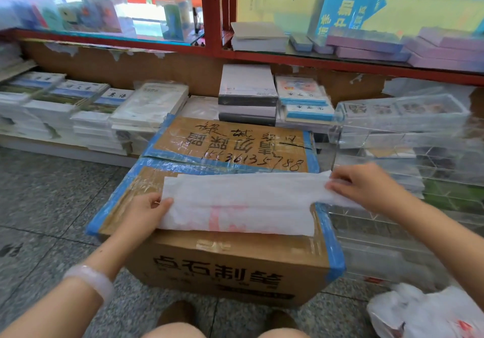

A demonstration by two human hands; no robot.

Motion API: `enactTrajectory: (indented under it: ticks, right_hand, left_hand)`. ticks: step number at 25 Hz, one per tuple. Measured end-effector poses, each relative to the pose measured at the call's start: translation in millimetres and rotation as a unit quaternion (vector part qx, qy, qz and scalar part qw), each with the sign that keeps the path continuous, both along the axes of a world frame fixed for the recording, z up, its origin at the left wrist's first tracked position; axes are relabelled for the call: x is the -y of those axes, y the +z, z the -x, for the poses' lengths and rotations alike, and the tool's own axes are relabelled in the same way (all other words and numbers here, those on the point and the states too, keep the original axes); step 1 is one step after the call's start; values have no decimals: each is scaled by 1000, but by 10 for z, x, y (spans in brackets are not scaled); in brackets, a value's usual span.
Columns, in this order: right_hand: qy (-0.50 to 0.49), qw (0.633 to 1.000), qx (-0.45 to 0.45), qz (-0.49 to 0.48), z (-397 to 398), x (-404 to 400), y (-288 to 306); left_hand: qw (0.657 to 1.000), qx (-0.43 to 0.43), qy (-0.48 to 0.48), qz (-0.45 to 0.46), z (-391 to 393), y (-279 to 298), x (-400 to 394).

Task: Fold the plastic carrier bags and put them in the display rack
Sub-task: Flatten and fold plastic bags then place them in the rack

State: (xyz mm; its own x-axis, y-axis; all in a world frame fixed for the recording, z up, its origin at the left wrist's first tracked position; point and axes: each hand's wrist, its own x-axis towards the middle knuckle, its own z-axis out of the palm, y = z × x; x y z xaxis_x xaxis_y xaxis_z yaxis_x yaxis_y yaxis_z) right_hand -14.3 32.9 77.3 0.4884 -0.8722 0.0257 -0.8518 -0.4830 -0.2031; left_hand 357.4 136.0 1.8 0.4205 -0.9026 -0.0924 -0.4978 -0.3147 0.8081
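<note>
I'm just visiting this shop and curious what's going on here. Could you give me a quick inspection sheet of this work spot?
Surface: taped cardboard box on a speckled floor, used as the worktop.
Job's things: white carrier bag lying flat in a long strip on the box; clear display rack to the right; more carrier bags heaped on the floor at lower right.
Clutter: stacks of books behind the box.
Hands: left hand pinches the bag's left end; right hand pinches its right end.
Cables: nothing seen.
Surroundings: red-framed glass shelves holding stationery and books.
</note>
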Motion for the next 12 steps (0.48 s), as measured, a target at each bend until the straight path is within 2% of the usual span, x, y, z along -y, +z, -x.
enactTrajectory:
  ticks: [5,8,10,12]
  right_hand:
    - [-91,992,-84,17,-348,662,-224]
    - [-121,985,-121,0,-341,836,-501]
    - [-134,984,-117,-24,-296,852,-679]
    - [-135,988,-73,-25,-256,819,-763]
  left_hand:
    - [986,146,23,-81,-24,-69,349]
    - [976,204,18,-74,14,-86,454]
    - [968,244,7,-59,35,-92,489]
    - [965,259,-4,-36,40,-81,531]
